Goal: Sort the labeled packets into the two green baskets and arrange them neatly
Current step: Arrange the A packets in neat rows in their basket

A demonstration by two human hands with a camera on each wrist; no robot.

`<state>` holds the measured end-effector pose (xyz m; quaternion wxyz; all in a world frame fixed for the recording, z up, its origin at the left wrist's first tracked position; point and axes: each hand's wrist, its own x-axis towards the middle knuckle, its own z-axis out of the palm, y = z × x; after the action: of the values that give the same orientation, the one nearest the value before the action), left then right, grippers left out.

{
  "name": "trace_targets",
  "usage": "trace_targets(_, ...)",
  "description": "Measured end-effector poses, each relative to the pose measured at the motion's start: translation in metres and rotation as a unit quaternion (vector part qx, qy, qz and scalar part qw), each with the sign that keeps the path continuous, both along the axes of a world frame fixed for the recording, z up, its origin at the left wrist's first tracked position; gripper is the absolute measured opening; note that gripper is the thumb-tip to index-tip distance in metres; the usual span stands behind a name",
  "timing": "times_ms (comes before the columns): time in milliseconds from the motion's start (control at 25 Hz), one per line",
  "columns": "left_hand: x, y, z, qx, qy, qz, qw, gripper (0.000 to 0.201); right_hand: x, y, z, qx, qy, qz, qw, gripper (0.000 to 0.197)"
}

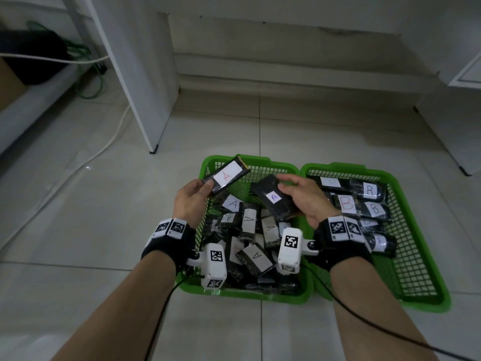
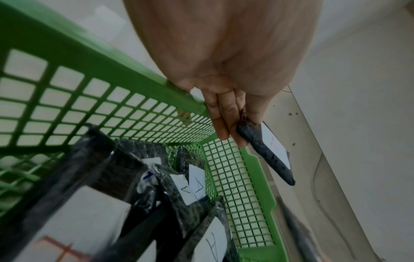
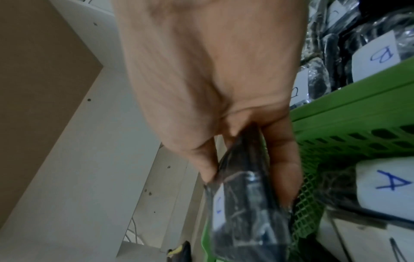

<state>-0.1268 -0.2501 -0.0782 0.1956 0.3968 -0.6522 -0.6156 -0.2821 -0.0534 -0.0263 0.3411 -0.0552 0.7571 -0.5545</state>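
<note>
Two green mesh baskets stand side by side on the floor. The left basket (image 1: 208,162) holds a loose heap of black packets labelled A (image 1: 248,220). The right basket (image 1: 421,287) holds packets labelled B (image 1: 372,208) laid in a row. My left hand (image 1: 192,196) pinches a black packet with a red A label (image 1: 226,175) above the left basket's far left corner; in the left wrist view this red-A packet (image 2: 266,150) hangs from the fingers. My right hand (image 1: 299,194) grips a black packet with a blue A label (image 1: 274,200) over the left basket, and the blue-A packet (image 3: 244,203) fills the right wrist view.
A white cabinet panel (image 1: 140,82) stands on the floor just behind and left of the baskets. A white cable (image 1: 109,142) and green cables (image 1: 86,74) run along the tiled floor at left. A white unit (image 1: 453,131) stands at the far right.
</note>
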Motion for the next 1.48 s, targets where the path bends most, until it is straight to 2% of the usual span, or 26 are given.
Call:
trace_targets(120,0.001,0.007,0.0,-0.011,0.024,0.029,0.999,0.023,0.003,-0.006,-0.008,0.005,-0.018,0.005,1.0,0.038)
trace_targets(240,0.001,0.016,-0.001,-0.024,0.037,0.076,0.996,0.026,0.003,-0.012,-0.009,-0.032,-0.015,-0.051,0.998,0.041)
trace_targets(320,0.0,0.016,-0.004,-0.026,0.054,0.11,0.992,0.031,0.004,-0.019,-0.008,-0.035,0.054,-0.064,0.996,0.044)
trace_targets(440,0.0,0.012,-0.01,-0.017,0.073,0.131,0.989,0.033,0.005,-0.046,-0.013,0.034,0.224,-0.041,0.973,0.033)
trace_targets(520,0.0,0.013,-0.01,-0.013,0.077,0.135,0.988,0.031,0.002,-0.069,-0.024,0.091,0.3,0.014,0.949,0.03)
trace_targets(640,0.001,0.012,-0.01,0.0,0.081,0.131,0.988,0.033,0.0,-0.096,-0.045,0.148,0.352,0.096,0.919,0.03)
trace_targets(720,0.003,0.01,-0.01,-0.005,0.071,0.128,0.989,0.031,0.001,-0.105,-0.056,0.151,0.355,0.109,0.916,0.029)
trace_targets(880,0.003,0.012,-0.009,-0.035,0.04,0.12,0.991,0.028,0.002,-0.115,-0.059,0.109,0.373,0.064,0.919,0.026)
trace_targets(960,0.003,0.012,-0.009,-0.051,0.029,0.116,0.992,0.028,0.002,-0.118,-0.064,0.115,0.381,0.071,0.915,0.027)
trace_targets(1120,0.005,0.012,-0.01,-0.032,0.037,0.11,0.993,0.029,-0.005,-0.115,-0.068,0.136,0.308,0.129,0.933,0.026)
trace_targets(1160,0.005,0.012,-0.01,-0.031,0.036,0.11,0.993,0.029,-0.008,-0.114,-0.066,0.157,0.32,0.137,0.924,0.024)
trace_targets(1280,0.005,0.013,-0.008,-0.043,0.026,0.111,0.993,0.027,-0.014,-0.11,-0.057,0.267,0.385,0.12,0.875,0.012)
trace_targets(1320,0.004,0.013,-0.009,-0.043,0.024,0.112,0.992,0.027,-0.016,-0.111,-0.056,0.298,0.375,0.121,0.869,0.012)
trace_targets(1400,0.004,0.011,-0.01,-0.044,0.023,0.113,0.992,0.028,-0.018,-0.112,-0.059,0.318,0.321,0.156,0.879,0.011)
trace_targets(1480,0.004,0.011,-0.011,-0.046,0.021,0.111,0.992,0.028,-0.018,-0.111,-0.062,0.285,0.282,0.174,0.9,0.013)
